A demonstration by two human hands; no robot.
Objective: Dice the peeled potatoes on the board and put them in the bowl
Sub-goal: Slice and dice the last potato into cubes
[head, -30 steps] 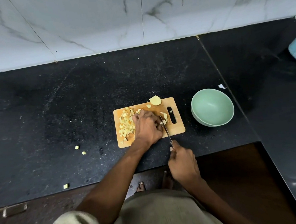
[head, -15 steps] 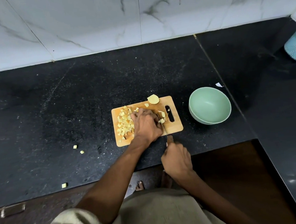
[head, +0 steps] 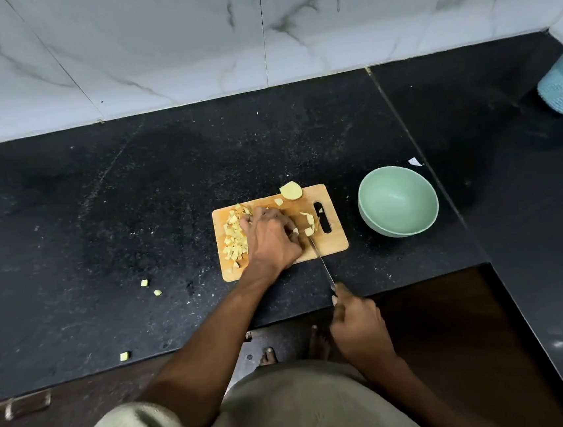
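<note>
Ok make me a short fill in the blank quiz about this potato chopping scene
1. The green bowl sits to the right of the cutting board and holds ____.
2. The right hand holds a ____.
3. The pile of diced potato lies on the board's ____ side.
4. Three stray cubes lie on the black ____.

Missing words: nothing; knife; left; counter

No text, label, brand, number or sign can be read anywhere in the view.
</note>
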